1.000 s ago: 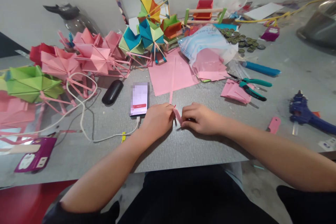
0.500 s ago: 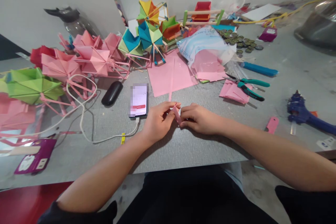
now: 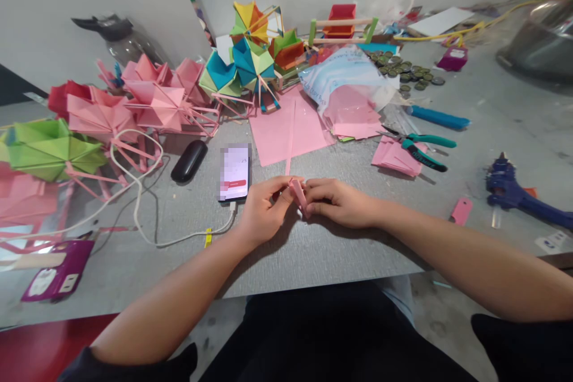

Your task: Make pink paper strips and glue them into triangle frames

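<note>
A small folded piece of pink paper point(image 3: 298, 193) is held between my two hands, just above the grey table. My left hand point(image 3: 266, 206) pinches its left side between thumb and fingers. On its right side, the fingertips of my right hand point(image 3: 335, 202) are closed on the same paper. Fingers cover part of the fold. Beyond my hands lies a large pink paper sheet point(image 3: 273, 131) with a thin pink strip point(image 3: 290, 140) on it. A phone point(image 3: 236, 173) with a lit screen lies beside my left hand, plugged into a white cable point(image 3: 179, 240).
Pink paper models point(image 3: 165, 104) and a green one point(image 3: 51, 146) stand at the left, near a black case point(image 3: 189, 161). To the right are pink folded pieces point(image 3: 394, 158), teal-handled pliers point(image 3: 423, 152), a blue glue gun point(image 3: 514, 188) and a pink cutter point(image 3: 461, 210).
The folded pink paper has tilted slightly between my fingers, showing more of its face. Both hands stay in nearly the same place; the whole view has shifted a little.
</note>
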`<state>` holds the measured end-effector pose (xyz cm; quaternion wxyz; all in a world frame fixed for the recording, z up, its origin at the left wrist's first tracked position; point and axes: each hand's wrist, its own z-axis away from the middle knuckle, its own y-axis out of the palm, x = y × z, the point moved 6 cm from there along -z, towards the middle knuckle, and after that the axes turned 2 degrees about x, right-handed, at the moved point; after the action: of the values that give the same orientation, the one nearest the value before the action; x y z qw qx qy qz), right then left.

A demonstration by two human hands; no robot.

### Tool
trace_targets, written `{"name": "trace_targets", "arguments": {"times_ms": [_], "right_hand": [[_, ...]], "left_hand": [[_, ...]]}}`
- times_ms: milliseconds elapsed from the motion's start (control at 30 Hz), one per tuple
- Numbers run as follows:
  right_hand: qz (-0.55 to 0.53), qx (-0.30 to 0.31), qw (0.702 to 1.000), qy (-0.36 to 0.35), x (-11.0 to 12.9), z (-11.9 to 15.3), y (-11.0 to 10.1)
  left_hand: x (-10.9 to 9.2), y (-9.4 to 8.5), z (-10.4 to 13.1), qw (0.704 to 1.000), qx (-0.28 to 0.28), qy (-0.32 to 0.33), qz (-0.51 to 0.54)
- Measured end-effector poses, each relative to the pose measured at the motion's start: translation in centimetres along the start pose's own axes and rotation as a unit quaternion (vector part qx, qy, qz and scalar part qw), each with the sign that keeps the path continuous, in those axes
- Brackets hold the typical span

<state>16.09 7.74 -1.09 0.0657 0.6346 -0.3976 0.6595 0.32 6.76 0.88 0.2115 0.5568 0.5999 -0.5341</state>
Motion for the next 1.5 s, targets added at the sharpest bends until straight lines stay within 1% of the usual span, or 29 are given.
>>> {"name": "trace_targets", "arguments": {"times_ms": [100,167,300,400,500,600,733,833,933,1067,1167,1267,1367,1500], "right_hand": [[-0.017,0.027,0.999,-0.017,0.3,0.1,0.2],[-0.032,0.036,0.999,-0.022,0.5,0.1,0.2],[-0.043,0.036,0.998,-0.027,0.8,0.1,0.1],[-0.026,0.031,0.998,-0.037,1.0,0.0,0.0],[-0.021,0.029,0.999,-0.038,1.0,0.1,0.0],[-0.039,0.006,0.999,-0.034,0.8,0.1,0.2],[-0.123,-0.038,0.992,-0.016,0.8,0.1,0.7],[-0.183,-0.044,0.982,0.009,0.8,0.1,1.5],[-0.221,-0.047,0.974,0.029,0.8,0.1,1.9],[-0.227,-0.058,0.971,0.04,0.6,0.2,1.8],[-0.225,-0.06,0.972,0.043,0.5,0.2,1.7],[-0.242,-0.056,0.968,0.044,0.5,0.2,1.8],[-0.262,-0.03,0.964,0.028,0.6,0.1,2.2],[-0.265,0.004,0.964,0.001,0.9,0.0,2.4]], "left_hand": [[0.4,-0.4,0.4,0.999,-0.028,-0.011,0.012],[0.2,-0.6,0.6,0.999,-0.034,0.009,0.022],[-1.0,-0.3,0.9,0.996,-0.018,0.061,0.063],[-1.4,0.2,1.1,0.994,0.005,0.058,0.095],[-1.4,0.6,1.3,0.993,0.011,0.048,0.106],[-1.3,0.7,1.4,0.993,-0.001,0.052,0.107],[-1.5,0.7,1.4,0.992,-0.015,0.061,0.108],[-1.6,0.7,1.3,0.992,-0.021,0.056,0.112],[-1.4,0.6,1.4,0.99,-0.042,0.041,0.125],[-0.3,0.6,1.5,0.989,-0.059,-0.008,0.136],[-0.1,0.7,1.5,0.987,-0.066,-0.023,0.142],[-0.4,1.0,1.5,0.986,-0.047,-0.024,0.157],[-0.9,1.2,1.4,0.986,-0.025,-0.011,0.164],[-1.3,1.2,1.5,0.989,-0.023,-0.001,0.147]]}}
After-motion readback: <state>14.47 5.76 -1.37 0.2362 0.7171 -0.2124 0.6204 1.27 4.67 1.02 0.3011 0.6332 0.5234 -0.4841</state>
